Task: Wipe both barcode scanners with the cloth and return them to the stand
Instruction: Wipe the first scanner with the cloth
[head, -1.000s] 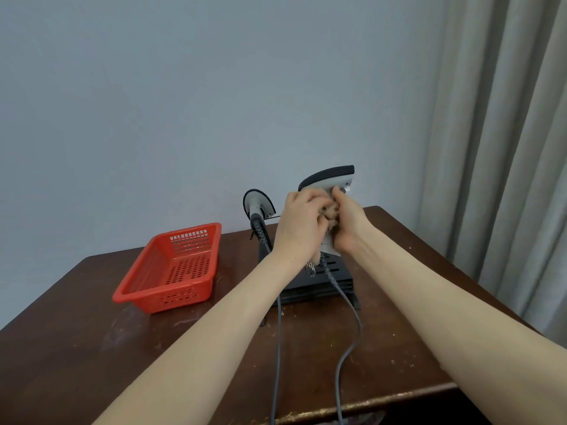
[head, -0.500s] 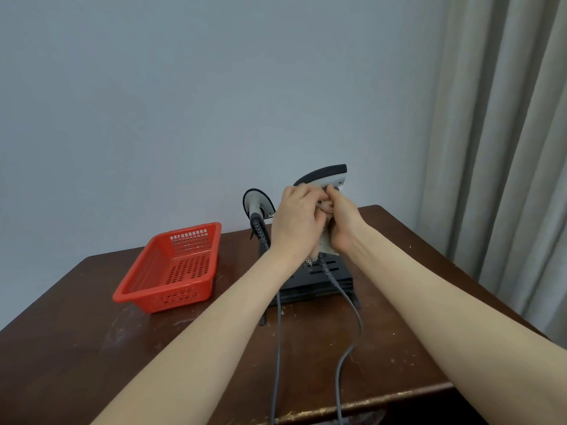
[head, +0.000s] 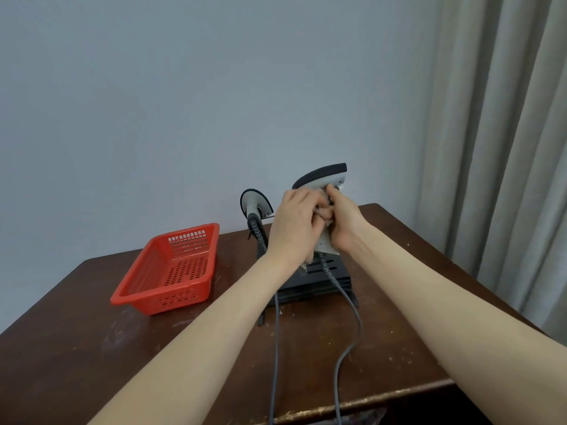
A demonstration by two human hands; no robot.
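One barcode scanner (head: 322, 177), grey with a black top, is held upright above the black stand (head: 326, 279). My right hand (head: 345, 223) is wrapped around its handle. My left hand (head: 293, 223) presses a brownish cloth (head: 322, 212) against the scanner's left side, and a frayed end of the cloth hangs below that hand. The second scanner (head: 256, 204) sits on the left part of the stand, behind my left hand. Most of the held scanner's handle is hidden by my hands.
Two grey cables (head: 348, 342) run from the scanners toward the wooden table's front edge (head: 368, 403). An empty red perforated basket (head: 171, 273) stands on the left. A wall is close behind the table and a curtain (head: 503, 148) hangs on the right.
The held scanner and both hands have shifted a little to the left, with the cloth hand moving slightly against the scanner. The second scanner and basket have not moved.
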